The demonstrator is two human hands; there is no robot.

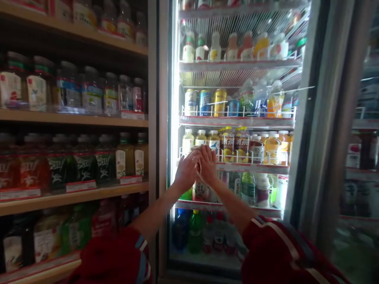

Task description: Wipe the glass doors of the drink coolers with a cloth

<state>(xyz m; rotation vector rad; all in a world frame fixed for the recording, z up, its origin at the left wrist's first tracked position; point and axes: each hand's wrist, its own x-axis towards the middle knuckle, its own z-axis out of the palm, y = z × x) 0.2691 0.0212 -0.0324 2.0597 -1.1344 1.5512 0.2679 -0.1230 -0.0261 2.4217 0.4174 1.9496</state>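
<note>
No label on the blurred bottles (pixel 231 144) is readable.

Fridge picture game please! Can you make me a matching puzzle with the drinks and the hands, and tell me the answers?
Things:
1. left hand
2. gold can
3. green bottle
4. wooden shelves

Places:
A. bottom fridge shelf
B. outside the fridge, on the left
C. second fridge shelf from the top
D. raised at the third fridge shelf, beside the right hand

Pairs: 1-D, 2-C, 3-A, 4-B
</note>
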